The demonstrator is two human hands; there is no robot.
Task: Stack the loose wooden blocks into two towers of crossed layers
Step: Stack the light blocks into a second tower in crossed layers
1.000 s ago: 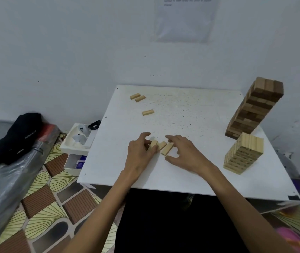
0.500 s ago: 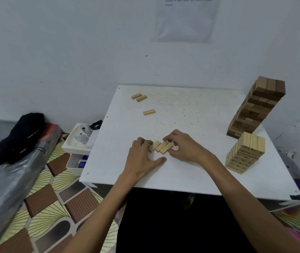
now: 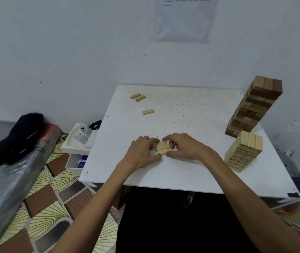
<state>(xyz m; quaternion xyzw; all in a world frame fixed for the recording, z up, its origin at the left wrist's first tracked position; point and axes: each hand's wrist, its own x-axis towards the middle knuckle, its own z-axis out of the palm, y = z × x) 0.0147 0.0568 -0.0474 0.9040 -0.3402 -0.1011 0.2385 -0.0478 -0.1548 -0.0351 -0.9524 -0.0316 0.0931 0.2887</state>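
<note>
Three pale wooden blocks [image 3: 163, 147] lie side by side near the middle of the white table [image 3: 182, 172]. My left hand [image 3: 142, 152] presses on their left ends and my right hand [image 3: 183, 146] on their right ends, squeezing them together. A tall dark-wood tower [image 3: 255, 106] of crossed layers stands at the right edge. In front of it stands a shorter pale tower [image 3: 244, 150]. Two loose blocks [image 3: 138, 97] lie at the far left corner, a third loose block [image 3: 148, 111] a little nearer.
A white tray [image 3: 76, 141] with small items sits left of the table over an open box [image 3: 76, 160]. A black cap [image 3: 15, 137] lies on a plastic-covered surface at far left. Patterned floor mat [image 3: 50, 207] below. The wall is close behind the table.
Both hands closed in on the three blocks and turned them from a diagonal row into a tight group lying crosswise between the fingers. The head view shifted slightly.
</note>
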